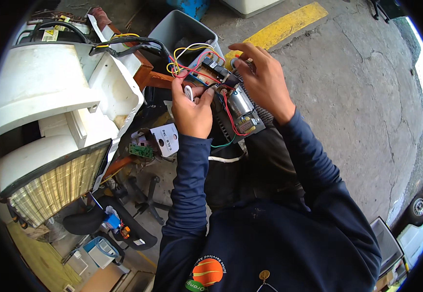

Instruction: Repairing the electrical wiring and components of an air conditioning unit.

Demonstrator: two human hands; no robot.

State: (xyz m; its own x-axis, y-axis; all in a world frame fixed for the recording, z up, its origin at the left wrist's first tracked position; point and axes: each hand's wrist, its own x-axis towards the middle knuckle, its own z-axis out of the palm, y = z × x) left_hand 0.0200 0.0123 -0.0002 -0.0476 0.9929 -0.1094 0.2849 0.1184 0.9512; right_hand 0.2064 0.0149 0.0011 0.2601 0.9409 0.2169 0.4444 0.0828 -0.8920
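Note:
An electrical control unit [221, 93] rests near my lap, with a circuit board, a silver cylindrical capacitor [241, 102] and a small transformer [248, 125] on a grey metal plate. My left hand [192, 111] is closed at the unit's left side, its fingertips on the wires [182, 73]. A small white looped piece [188, 93] shows between its fingers; its kind is unclear. Above the unit's right side hovers my right hand [267, 83], thumb and index finger apart. Something small and orange [237, 56] appears in that gap, too small to name. Red, yellow, white, black and green wires loop about the unit.
At the left stands a large white appliance casing [41, 82] with a finned panel [58, 185]. A grey bin [187, 30] is beyond the unit. An opened white carton [165, 139] and green circuit board [141, 151] lie nearby. A yellow stripe [284, 27] crosses the concrete floor.

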